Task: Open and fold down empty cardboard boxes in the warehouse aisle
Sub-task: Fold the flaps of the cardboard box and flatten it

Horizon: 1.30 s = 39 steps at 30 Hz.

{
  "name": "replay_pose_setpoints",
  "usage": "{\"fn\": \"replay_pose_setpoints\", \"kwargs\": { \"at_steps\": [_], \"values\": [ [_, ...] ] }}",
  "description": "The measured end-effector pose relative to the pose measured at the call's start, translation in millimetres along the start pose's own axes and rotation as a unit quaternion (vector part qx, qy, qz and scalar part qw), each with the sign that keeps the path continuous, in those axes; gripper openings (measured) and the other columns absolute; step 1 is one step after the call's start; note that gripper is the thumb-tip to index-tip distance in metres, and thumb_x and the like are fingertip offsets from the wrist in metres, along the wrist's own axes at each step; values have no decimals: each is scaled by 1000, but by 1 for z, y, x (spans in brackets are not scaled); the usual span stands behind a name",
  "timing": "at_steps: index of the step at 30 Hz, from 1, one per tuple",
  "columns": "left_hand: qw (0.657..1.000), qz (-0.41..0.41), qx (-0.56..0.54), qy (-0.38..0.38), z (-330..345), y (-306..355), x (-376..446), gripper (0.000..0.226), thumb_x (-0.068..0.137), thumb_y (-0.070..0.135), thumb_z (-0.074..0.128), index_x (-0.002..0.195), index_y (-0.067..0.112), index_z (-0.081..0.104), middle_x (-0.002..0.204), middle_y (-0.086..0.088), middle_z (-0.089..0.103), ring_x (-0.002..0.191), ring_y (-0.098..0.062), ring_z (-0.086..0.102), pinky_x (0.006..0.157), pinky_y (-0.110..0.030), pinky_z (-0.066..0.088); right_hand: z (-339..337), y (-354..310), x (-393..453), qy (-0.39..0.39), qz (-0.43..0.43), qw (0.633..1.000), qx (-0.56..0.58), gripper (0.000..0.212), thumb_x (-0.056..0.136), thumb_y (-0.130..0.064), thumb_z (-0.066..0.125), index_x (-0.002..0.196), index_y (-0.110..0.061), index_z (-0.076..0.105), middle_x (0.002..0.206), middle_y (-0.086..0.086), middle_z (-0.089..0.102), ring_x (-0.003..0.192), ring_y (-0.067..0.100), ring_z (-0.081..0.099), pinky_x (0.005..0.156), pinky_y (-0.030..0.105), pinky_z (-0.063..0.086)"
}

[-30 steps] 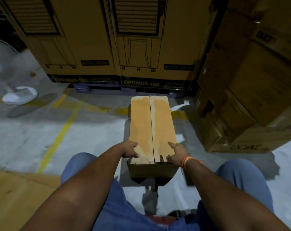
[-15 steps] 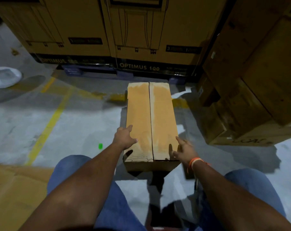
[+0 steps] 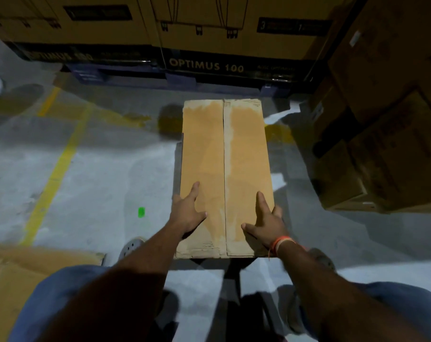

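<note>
A long narrow cardboard box (image 3: 225, 154) stands on the concrete floor between my knees, its two top flaps closed and meeting along a centre seam with pale tape marks. My left hand (image 3: 187, 213) lies spread on the near part of the left flap, its outer fingers over the box's left edge. On the right flap my right hand (image 3: 267, 222) rests flat with the fingers straight, an orange band on its wrist. Neither hand grips a flap.
Large printed cartons (image 3: 209, 28) on a dark pallet block the far side. Stacked brown boxes (image 3: 387, 134) stand close on the right. Flattened cardboard (image 3: 19, 275) lies at the near left. A yellow floor line (image 3: 53, 176) runs along the left.
Both hands slid forward along the top of the box, from its near end to farther up the flaps. The view tilted down and closer to the box.
</note>
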<state>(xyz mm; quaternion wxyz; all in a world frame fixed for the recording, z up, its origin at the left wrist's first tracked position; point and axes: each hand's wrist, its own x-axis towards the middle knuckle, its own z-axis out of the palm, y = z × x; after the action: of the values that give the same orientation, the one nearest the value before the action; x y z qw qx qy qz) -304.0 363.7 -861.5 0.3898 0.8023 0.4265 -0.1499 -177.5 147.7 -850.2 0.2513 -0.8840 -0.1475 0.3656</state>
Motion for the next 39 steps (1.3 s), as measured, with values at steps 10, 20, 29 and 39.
{"fn": "replay_pose_setpoints", "kwargs": {
  "at_steps": [10,20,29,39],
  "values": [
    [994,-13,23,106,-25,23,-4,95,85,38,77,155,56,15,142,-12,31,129,-33,36,108,-45,43,7,-1,0,-20,-8,997,79,114,80,-31,83,160,-40,4,155,6,13,141,31,32,117,29,21],
    [995,78,35,48,-26,62,-12,101,92,61,60,162,33,-8,157,-16,31,140,-36,39,110,-45,41,-18,-40,2,189,40,960,204,69,97,-55,40,143,-5,51,139,27,52,129,44,47,111,46,36],
    [998,38,53,-24,5,55,2,115,83,62,70,158,43,-15,156,-19,35,137,-37,44,111,-49,42,-21,7,-3,89,80,993,15,97,86,-54,70,158,-45,5,163,16,-11,144,47,24,119,47,29],
    [994,-13,78,82,-20,49,-7,118,83,58,73,155,46,-19,139,-16,48,125,-38,51,99,-45,49,-5,-16,11,76,-21,996,51,105,70,-65,77,155,-49,18,152,13,15,136,39,34,118,40,29]
  ]
}}
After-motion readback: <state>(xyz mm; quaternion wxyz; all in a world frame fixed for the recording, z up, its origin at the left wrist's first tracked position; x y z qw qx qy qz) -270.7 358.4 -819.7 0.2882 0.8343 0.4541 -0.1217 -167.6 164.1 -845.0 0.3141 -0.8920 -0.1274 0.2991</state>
